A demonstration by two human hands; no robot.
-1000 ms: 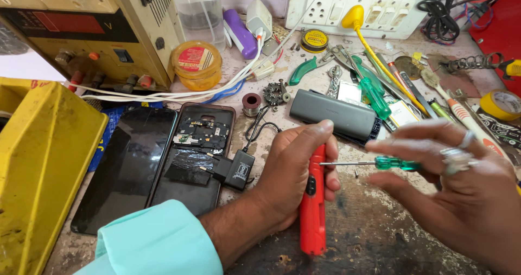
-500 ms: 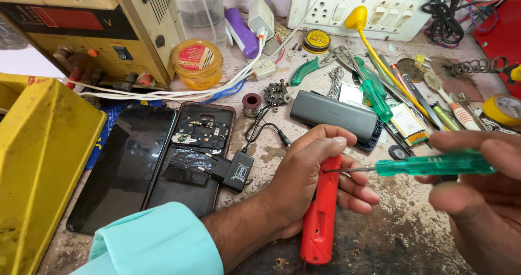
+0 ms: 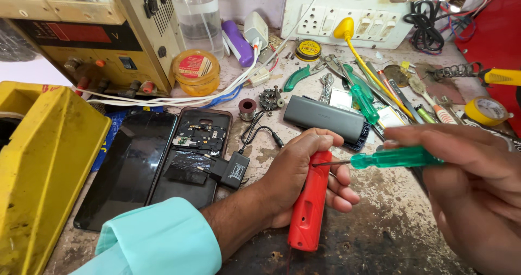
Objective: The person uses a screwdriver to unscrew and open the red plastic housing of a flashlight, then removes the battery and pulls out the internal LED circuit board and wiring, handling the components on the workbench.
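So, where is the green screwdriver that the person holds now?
In the head view, the green screwdriver is right of centre in the right hand, its tip meeting the red tool gripped by the left hand.

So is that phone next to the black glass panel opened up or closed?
Opened up. The phone lies flat with its back cover off, circuit board and dark inner parts exposed, beside the separate black panel.

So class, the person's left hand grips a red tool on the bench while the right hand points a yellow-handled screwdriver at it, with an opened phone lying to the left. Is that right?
Not quite. The screwdriver in the right hand has a green handle, not yellow. The rest holds: the left hand grips the red tool, and the opened phone lies to the left, as the head view shows.
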